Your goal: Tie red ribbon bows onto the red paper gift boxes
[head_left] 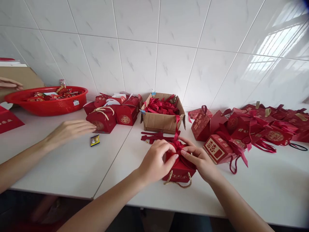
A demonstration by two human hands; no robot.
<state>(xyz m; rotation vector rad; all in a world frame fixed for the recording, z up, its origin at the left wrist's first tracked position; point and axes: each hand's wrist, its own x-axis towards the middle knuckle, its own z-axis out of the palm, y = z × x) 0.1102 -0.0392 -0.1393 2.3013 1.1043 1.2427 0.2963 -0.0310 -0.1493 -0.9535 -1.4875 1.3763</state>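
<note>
A small red gift box point(180, 170) with a gold rope handle stands on the white table near its front edge. My left hand point(156, 162) and my right hand point(199, 159) are both on top of it. The fingers of both pinch a red ribbon point(178, 147) at the box's top flaps. A strip of that ribbon runs up toward a cardboard box of red ribbons point(162, 116) just behind.
Another person's hand point(69, 131) reaches in from the left toward several red boxes point(103, 119); a small yellow packet point(95, 140) lies by it. A red basket of sweets point(48, 100) stands far left. A pile of finished red boxes point(251, 129) fills the right.
</note>
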